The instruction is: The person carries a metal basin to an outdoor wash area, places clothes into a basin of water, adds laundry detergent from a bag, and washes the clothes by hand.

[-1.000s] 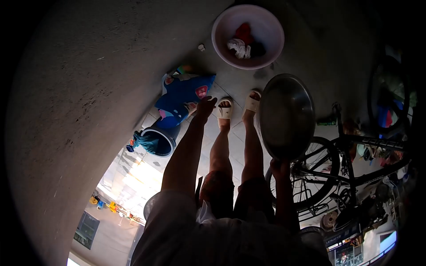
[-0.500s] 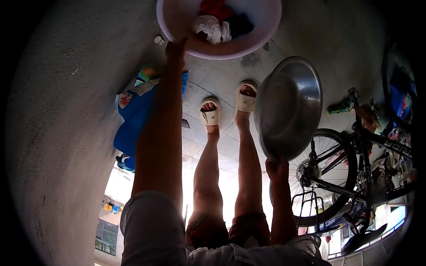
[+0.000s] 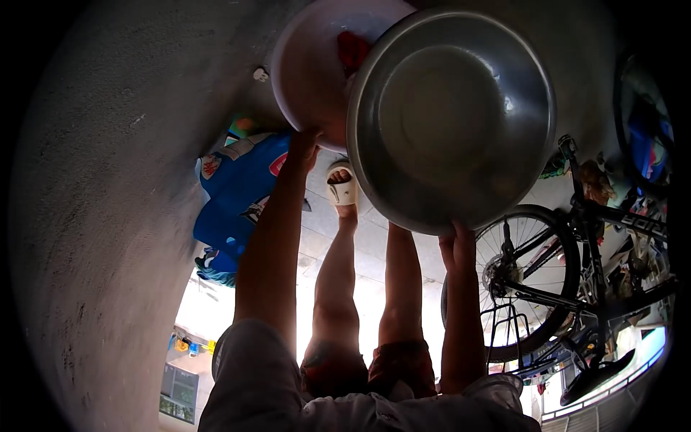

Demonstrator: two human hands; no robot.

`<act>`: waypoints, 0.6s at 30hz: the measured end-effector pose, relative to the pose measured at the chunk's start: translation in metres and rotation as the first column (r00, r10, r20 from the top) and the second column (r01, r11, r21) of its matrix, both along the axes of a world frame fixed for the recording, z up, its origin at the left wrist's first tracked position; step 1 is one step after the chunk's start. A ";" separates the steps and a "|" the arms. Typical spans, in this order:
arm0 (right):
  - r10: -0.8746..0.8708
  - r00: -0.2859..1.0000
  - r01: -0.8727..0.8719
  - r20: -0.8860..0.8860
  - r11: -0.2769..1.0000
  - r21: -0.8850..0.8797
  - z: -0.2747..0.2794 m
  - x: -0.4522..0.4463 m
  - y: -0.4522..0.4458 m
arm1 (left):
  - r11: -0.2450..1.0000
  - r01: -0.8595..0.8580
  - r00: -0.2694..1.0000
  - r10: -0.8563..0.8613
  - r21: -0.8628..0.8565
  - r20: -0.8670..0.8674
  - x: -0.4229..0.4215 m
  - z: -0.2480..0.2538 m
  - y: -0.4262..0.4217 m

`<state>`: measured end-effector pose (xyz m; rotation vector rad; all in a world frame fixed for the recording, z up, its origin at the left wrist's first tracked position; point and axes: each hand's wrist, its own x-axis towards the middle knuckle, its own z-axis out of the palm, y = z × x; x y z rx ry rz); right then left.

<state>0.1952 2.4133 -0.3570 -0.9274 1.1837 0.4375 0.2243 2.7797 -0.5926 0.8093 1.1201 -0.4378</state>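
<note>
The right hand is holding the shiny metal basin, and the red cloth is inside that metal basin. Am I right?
Not quite: the red cloth lies in the pale pink basin, partly hidden behind the metal basin. The head view shows this. The right hand does hold the metal basin.

the bicycle frame [image 3: 628, 219] bears letters reading "rid", the rest unclear
</note>
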 end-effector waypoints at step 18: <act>0.000 0.994 -0.026 0.113 0.974 0.227 0.077 -0.109 -0.020 | 0.993 -0.004 0.998 0.012 -0.119 0.066 -0.163 0.215 -0.054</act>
